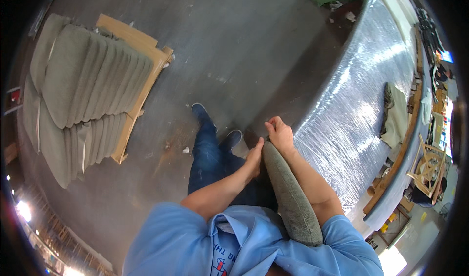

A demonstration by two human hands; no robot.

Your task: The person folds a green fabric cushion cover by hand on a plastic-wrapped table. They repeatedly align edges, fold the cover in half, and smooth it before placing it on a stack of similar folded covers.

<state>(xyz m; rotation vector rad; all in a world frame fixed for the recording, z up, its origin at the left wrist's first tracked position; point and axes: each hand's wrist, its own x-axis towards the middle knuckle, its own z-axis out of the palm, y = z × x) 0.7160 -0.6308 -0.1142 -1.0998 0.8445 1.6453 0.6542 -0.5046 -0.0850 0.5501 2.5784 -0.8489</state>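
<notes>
One grey-green cushion [290,198] sits edge-up at lower centre, its tip beside both hands. The left hand [254,158] lies against that tip, fingers mostly hidden; the right hand [280,135] curls just above, any grip unclear. Bracing the wide end against the body should steady fingerwork. Stacked cushions [105,76] fill the upper left.

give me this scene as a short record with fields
left hand: beside far end of grey-green, long fabric cushion
right hand: fingers curled near that end; whether they pinch anything is unclear
cushion position: lengthwise between forearms
at left: stacked grey, rounded fabric cushions
at right: broad surface covered in shiny, silvery plastic film
</notes>
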